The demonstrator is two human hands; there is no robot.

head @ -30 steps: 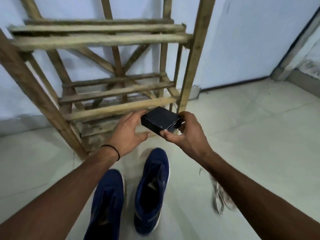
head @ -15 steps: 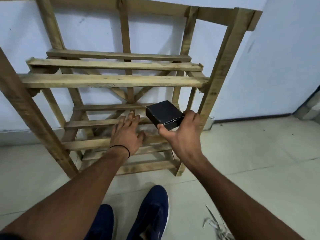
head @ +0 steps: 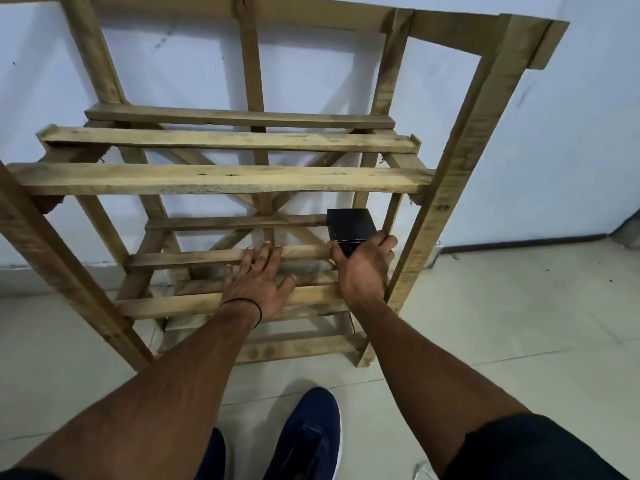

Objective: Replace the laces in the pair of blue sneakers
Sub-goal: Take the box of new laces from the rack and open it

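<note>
The floor is pale tile with thin joints. At the near edge stand the blue sneakers, toes pointing away. The right one shows as far as its tongue, and the left one is mostly hidden behind the left forearm. A scrap of white lace lies on the tiles just right of them, at the bottom edge. Beyond the shoes a rough wooden rack of slatted shelves stands against a pale blue-white wall. A dark skirting runs along the wall's foot on the right.

The left hand, with a black band at the wrist, lies palm down, its fingers straight and spread over the front slats of the middle shelf. The fingertips reach the middle slat. The right hand grips the near end of a small black box, thumb on its left side and fingers curled round its right. The box is at the right end of that same shelf, close to the right upright. Whether it already bears on the wood cannot be told.

A second ago the box was held in front of the rack, above the sneakers, with the left hand right beside it. Half a second ago it was at the rack's front. Now it is deeper inside the shelf, the left hand has flattened on the slats, and the view has tipped upward, so the sneakers sit lower in the frame.
</note>
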